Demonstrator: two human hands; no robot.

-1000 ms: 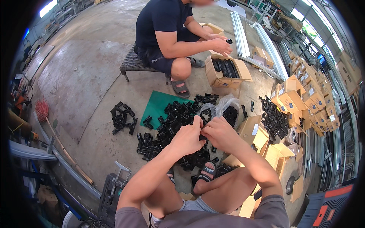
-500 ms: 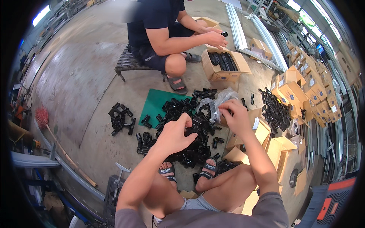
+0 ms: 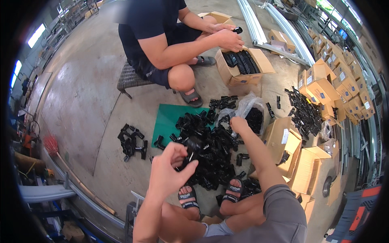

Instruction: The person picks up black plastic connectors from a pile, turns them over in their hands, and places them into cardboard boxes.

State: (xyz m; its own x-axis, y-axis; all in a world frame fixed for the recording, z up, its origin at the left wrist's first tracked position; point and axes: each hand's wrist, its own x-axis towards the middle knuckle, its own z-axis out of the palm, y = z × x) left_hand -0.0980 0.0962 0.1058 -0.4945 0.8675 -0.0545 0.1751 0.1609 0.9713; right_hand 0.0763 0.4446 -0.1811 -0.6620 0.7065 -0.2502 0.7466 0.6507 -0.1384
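Observation:
My left hand [image 3: 170, 166] holds a black plastic pipe fitting [image 3: 193, 149] between thumb and curled fingers, above a large pile of similar black fittings [image 3: 210, 164]. Beyond the pile, my right hand [image 3: 240, 125] is at the near side of a clear plastic bag [image 3: 248, 104] full of small black parts [image 3: 255, 120]. Its fingers are curled and point downward; what they hold, if anything, is hidden. A green sheet [image 3: 168, 117] lies partly under the pile.
A co-worker on a woven stool [image 3: 130, 79] holds a black part [image 3: 238, 30] over a carton of black parts [image 3: 231, 75]. Open cartons [image 3: 279, 131] stand at my right, with stacked boxes [image 3: 342, 87] farther off. A smaller fitting cluster [image 3: 130, 141] lies left. My sandalled feet flank the near pile.
My right hand has come down beside the plastic bag. My left hand has lowered slightly, and the fitting in it now shows plainly. The whole view has shifted a little.

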